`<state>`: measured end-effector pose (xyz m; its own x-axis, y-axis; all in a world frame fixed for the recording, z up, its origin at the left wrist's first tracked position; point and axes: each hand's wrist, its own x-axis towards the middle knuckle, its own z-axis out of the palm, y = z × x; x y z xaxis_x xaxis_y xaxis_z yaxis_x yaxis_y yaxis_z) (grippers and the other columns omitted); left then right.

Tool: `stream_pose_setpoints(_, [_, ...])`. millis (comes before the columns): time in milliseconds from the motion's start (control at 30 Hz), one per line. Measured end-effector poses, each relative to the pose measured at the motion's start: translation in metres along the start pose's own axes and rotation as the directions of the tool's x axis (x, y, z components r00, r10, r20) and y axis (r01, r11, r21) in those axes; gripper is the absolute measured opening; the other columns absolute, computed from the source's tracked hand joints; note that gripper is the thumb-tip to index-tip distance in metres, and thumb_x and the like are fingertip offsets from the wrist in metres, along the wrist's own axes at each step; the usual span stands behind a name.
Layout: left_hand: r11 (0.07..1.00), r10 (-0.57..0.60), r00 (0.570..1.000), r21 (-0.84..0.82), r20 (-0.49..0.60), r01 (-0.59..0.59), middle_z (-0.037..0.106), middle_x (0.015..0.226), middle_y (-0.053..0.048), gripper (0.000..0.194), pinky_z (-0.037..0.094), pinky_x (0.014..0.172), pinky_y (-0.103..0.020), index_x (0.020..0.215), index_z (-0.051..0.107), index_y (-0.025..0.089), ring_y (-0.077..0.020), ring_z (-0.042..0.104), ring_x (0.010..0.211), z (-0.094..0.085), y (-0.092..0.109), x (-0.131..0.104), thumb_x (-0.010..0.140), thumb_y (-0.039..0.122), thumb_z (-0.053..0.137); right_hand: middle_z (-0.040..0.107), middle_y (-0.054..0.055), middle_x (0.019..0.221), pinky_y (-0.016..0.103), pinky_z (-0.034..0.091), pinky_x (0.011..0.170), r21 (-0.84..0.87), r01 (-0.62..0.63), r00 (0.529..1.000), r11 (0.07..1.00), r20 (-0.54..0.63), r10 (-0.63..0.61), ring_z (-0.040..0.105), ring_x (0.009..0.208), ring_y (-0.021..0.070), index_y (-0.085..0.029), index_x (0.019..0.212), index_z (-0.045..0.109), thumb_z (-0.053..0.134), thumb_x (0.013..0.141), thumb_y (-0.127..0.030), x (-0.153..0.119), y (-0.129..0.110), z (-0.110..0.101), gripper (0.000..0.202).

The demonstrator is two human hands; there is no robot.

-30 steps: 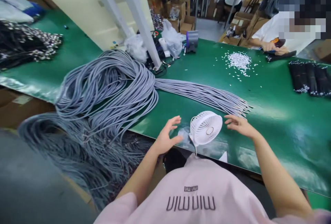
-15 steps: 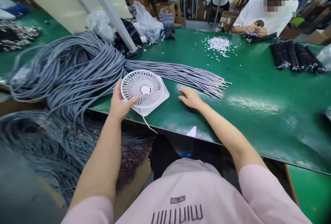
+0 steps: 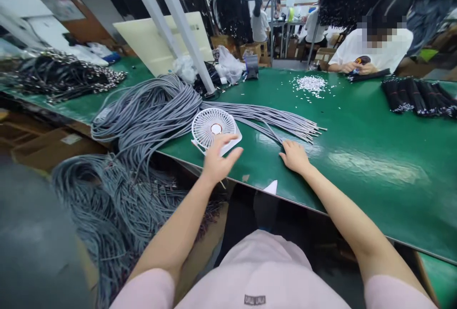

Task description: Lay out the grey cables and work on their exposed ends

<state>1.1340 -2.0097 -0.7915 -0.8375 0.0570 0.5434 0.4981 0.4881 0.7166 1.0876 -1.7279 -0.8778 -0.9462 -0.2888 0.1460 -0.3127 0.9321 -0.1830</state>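
1. The fan [image 3: 209, 122] stands near the table's front edge, just before the grey cables [image 3: 153, 104], covering part of them from view.
2. The cables lie coiled on the left, their straight ends fanning rightward past the fan.
3. Behind them rise a post [image 3: 185, 28] and plastic bags [image 3: 230, 64].
4. White bits [image 3: 310, 84] lie in a far heap; black bundles [image 3: 416, 94] are to its right, near a co-worker [image 3: 378, 47].
5. The left hand [image 3: 218, 159] is at the fan's front, fingers spread and thumb wide; contact with the fan cannot be told.
6. The right hand [image 3: 295, 156] is palm down, fingers slightly bent over a few cable ends; whether it pinches them cannot be told.
7. The table [image 3: 371, 199] stretches rightward from the right hand; its front edge passes below both hands.
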Motion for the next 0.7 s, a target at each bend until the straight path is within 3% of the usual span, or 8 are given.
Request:
stream_pose_setpoints(67, [0.998, 0.065, 0.979, 0.003, 0.193, -0.067, 0.066, 0.113, -0.007, 0.030, 0.045, 0.100, -0.035, 0.111, 0.065, 0.020, -0.0203, 0.060, 0.108, 0.038, 0.004, 0.014, 0.084, 0.031, 0.062, 0.062, 0.012, 0.126, 0.035, 0.039, 0.095, 0.003, 0.029, 0.999, 1.000, 0.022, -0.029, 0.054, 0.112, 0.0261, -0.016, 0.122, 0.060, 0.048, 0.094, -0.029, 0.000, 0.011, -0.004, 0.032])
stream_pose_setpoints(167, [0.989, 0.098, 0.918, 0.066, 0.383, -0.133, 0.067, 0.113, -0.007, 0.028, 0.043, 0.100, -0.035, 0.109, 0.065, 0.018, -0.0205, 0.058, 0.109, 0.099, -0.010, 0.043, 0.085, 0.030, 0.060, 0.067, 0.011, 0.114, 0.032, 0.041, 0.093, -0.007, -0.014, 1.000, 1.000, 0.004, 0.014, 0.057, 0.106, 0.0226, -0.015, 0.114, 0.065, 0.040, 0.096, -0.020, 0.014, 0.038, -0.011, 0.031])
stream_pose_setpoints(267, [0.967, 0.058, 0.886, 0.196, 0.459, -0.165, 0.067, 0.114, -0.008, 0.028, 0.042, 0.099, -0.036, 0.110, 0.065, 0.017, -0.0222, 0.057, 0.109, 0.151, -0.030, 0.066, 0.086, 0.031, 0.058, 0.066, 0.014, 0.112, 0.034, 0.040, 0.094, -0.041, -0.110, 0.993, 0.993, -0.048, 0.108, 0.056, 0.107, 0.0256, -0.011, 0.114, 0.065, 0.039, 0.093, -0.015, 0.033, 0.060, -0.013, 0.034])
stream_pose_setpoints(333, [0.950, 0.022, 0.886, 0.265, 0.464, -0.162, 0.066, 0.116, -0.008, 0.029, 0.040, 0.099, -0.038, 0.112, 0.064, 0.018, -0.0231, 0.056, 0.111, 0.174, -0.042, 0.074, 0.088, 0.032, 0.055, 0.065, 0.016, 0.109, 0.036, 0.041, 0.091, -0.069, -0.162, 0.985, 0.984, -0.065, 0.158, 0.055, 0.106, 0.0287, -0.011, 0.111, 0.066, 0.043, 0.091, -0.018, 0.043, 0.066, -0.012, 0.031])
stream_pose_setpoints(433, [0.942, -0.041, 0.878, 0.311, 0.476, -0.124, 0.068, 0.111, -0.008, 0.028, 0.037, 0.100, -0.040, 0.110, 0.066, 0.019, -0.0230, 0.057, 0.109, 0.186, -0.054, 0.077, 0.090, 0.031, 0.051, 0.064, 0.016, 0.102, 0.036, 0.043, 0.085, -0.098, -0.183, 0.983, 0.978, -0.044, 0.179, 0.056, 0.101, 0.0294, -0.013, 0.105, 0.068, 0.049, 0.089, -0.023, 0.045, 0.063, -0.011, 0.027])
stream_pose_setpoints(567, [0.963, -0.075, 0.868, 0.263, 0.491, -0.065, 0.070, 0.102, -0.005, 0.027, 0.040, 0.097, -0.038, 0.108, 0.067, 0.021, -0.0211, 0.059, 0.099, 0.178, -0.063, 0.080, 0.086, 0.025, 0.051, 0.067, 0.010, 0.099, 0.031, 0.044, 0.078, -0.016, -0.090, 0.994, 0.996, 0.061, 0.091, 0.060, 0.094, 0.0236, -0.020, 0.099, 0.070, 0.047, 0.091, -0.026, 0.036, 0.059, -0.016, 0.025])
stream_pose_setpoints(700, [0.964, -0.094, 0.841, 0.258, 0.533, -0.055, 0.070, 0.105, -0.005, 0.033, 0.044, 0.091, -0.037, 0.107, 0.068, 0.021, -0.0222, 0.059, 0.098, 0.171, -0.067, 0.086, 0.080, 0.015, 0.051, 0.070, 0.007, 0.105, 0.031, 0.044, 0.080, 0.049, -0.157, 0.985, 0.986, 0.079, 0.152, 0.063, 0.096, 0.0228, -0.021, 0.106, 0.068, 0.046, 0.090, -0.022, 0.045, 0.066, -0.018, 0.027])
